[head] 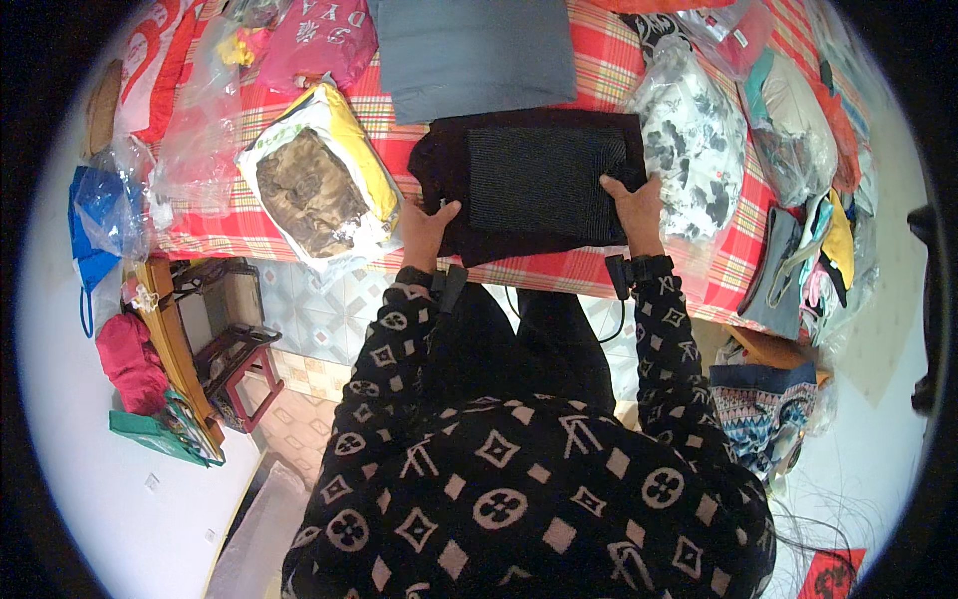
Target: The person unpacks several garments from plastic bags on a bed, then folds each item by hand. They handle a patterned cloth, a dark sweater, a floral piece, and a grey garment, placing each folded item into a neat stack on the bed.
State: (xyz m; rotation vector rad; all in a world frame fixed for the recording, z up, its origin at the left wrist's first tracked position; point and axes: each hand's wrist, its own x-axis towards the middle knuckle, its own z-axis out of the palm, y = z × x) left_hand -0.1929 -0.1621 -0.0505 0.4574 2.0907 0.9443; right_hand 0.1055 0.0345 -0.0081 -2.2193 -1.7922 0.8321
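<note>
A black ribbed folded cloth (546,181) lies on a larger dark brown cloth (524,251) near the front edge of the red plaid bedspread (606,60). My left hand (428,228) is at the left side of the dark cloth, thumb on top and the other fingers mostly hidden. My right hand (636,210) is at the right side, its thumb on the black ribbed part. Both hands seem to grip the cloth by its sides. Just beyond it, touching or nearly touching, lies a flat grey-blue folded cloth (479,60).
Left of the cloth is a white-and-yellow bag (359,150) with brown fabric showing. Black-and-white patterned fabric in clear plastic (692,150) lies close to the right hand. Several bagged clothes (793,135) sit farther right, a pink bag (322,45) at the back left.
</note>
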